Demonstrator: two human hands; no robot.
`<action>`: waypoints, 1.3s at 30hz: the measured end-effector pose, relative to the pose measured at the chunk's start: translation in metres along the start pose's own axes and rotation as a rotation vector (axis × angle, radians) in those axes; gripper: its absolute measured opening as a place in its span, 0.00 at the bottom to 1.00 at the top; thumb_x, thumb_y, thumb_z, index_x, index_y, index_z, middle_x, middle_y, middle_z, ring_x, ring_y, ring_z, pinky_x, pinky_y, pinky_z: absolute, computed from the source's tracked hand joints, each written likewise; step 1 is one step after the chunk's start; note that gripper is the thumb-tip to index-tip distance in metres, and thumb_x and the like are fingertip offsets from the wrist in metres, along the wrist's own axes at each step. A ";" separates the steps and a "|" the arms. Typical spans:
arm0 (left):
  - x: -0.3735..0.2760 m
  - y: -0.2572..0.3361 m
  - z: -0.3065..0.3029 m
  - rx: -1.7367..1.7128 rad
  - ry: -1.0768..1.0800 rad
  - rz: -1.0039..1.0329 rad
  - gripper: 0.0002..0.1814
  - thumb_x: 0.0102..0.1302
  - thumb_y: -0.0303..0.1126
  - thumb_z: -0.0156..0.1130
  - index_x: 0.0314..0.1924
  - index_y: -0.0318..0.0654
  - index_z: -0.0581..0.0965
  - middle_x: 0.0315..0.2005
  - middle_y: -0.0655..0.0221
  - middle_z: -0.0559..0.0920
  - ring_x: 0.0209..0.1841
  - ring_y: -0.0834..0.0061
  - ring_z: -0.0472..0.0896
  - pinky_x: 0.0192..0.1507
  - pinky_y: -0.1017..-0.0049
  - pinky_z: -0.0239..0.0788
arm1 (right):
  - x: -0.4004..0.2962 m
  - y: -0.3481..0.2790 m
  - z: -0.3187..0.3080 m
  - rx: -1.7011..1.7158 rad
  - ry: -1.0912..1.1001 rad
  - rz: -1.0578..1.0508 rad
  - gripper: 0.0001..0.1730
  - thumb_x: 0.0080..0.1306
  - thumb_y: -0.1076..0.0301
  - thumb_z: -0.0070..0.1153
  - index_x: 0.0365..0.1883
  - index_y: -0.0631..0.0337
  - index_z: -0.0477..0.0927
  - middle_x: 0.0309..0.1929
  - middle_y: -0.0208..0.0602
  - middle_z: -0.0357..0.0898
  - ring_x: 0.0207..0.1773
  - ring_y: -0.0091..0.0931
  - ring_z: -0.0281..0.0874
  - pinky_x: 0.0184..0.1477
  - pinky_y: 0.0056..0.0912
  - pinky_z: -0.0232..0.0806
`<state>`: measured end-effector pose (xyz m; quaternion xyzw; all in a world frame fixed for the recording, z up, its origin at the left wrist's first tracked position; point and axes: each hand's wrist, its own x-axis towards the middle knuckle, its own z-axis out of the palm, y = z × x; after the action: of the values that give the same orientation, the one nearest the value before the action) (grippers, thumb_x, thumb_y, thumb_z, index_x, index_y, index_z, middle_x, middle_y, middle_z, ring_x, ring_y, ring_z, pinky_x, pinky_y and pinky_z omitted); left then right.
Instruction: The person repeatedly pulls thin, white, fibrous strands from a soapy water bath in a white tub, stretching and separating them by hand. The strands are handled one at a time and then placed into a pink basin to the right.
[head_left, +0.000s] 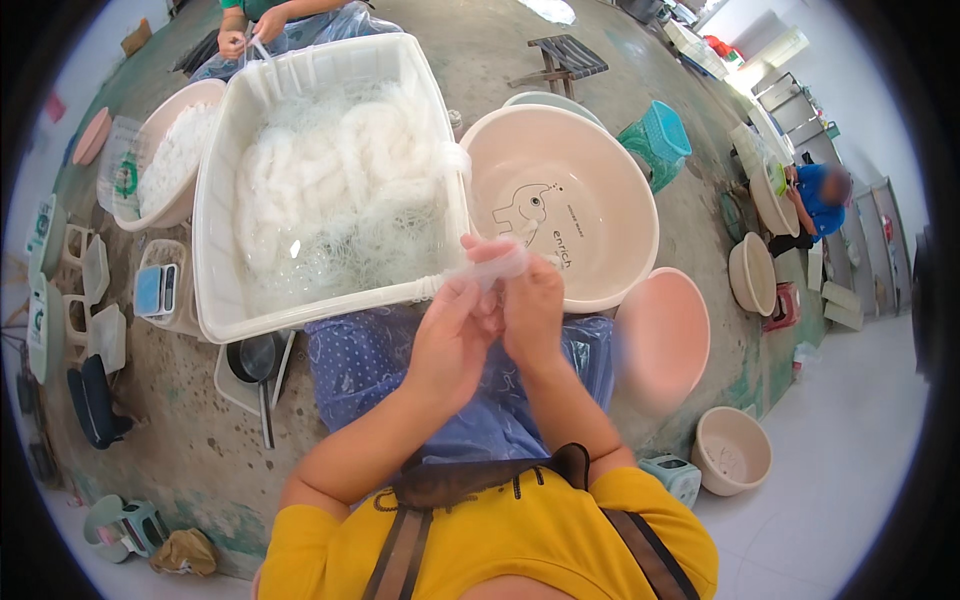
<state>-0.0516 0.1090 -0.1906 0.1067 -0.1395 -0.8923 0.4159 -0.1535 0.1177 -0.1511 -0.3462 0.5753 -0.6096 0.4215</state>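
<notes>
My left hand and my right hand meet over the near right corner of a white plastic tub. Between their fingers is a translucent whitish strand, bunched or looped; its far end runs towards the tub's rim, where more strands lie wound. In the tub lies a mass of thin white, thread-like strands in what looks like liquid. Right of the tub stands a beige round basin with a printed elephant and a few pale scraps near my hands.
A co-worker's hands hold strands at the tub's far left corner. A basin of white material and a scale stand left. A pink basin is at right, a folding stool beyond. Another person sits far right.
</notes>
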 end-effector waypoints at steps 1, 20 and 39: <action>-0.004 0.008 0.004 0.111 0.005 -0.009 0.10 0.68 0.33 0.45 0.46 0.38 0.68 0.41 0.71 0.74 0.39 0.84 0.69 0.42 0.79 0.61 | -0.001 -0.005 -0.005 0.154 -0.009 0.150 0.06 0.56 0.68 0.56 0.27 0.60 0.80 0.28 0.33 0.78 0.33 0.26 0.77 0.33 0.22 0.65; 0.017 0.097 0.002 -0.035 0.132 -0.137 0.16 0.69 0.36 0.39 0.45 0.31 0.68 0.40 0.58 0.77 0.41 0.62 0.76 0.45 0.66 0.66 | 0.052 -0.003 0.030 -0.857 -0.446 -0.944 0.09 0.52 0.64 0.59 0.32 0.52 0.80 0.63 0.41 0.59 0.65 0.42 0.55 0.60 0.45 0.54; 0.044 0.189 0.027 1.162 0.291 0.470 0.14 0.68 0.37 0.45 0.47 0.36 0.70 0.22 0.78 0.64 0.27 0.84 0.65 0.41 0.77 0.63 | 0.049 0.120 0.001 -0.914 -0.227 -0.415 0.08 0.51 0.65 0.62 0.23 0.60 0.79 0.37 0.36 0.73 0.41 0.34 0.72 0.41 0.37 0.64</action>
<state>0.0467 -0.0370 -0.1045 0.4014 -0.5618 -0.5327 0.4893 -0.1583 0.0750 -0.2731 -0.6660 0.6527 -0.3252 0.1569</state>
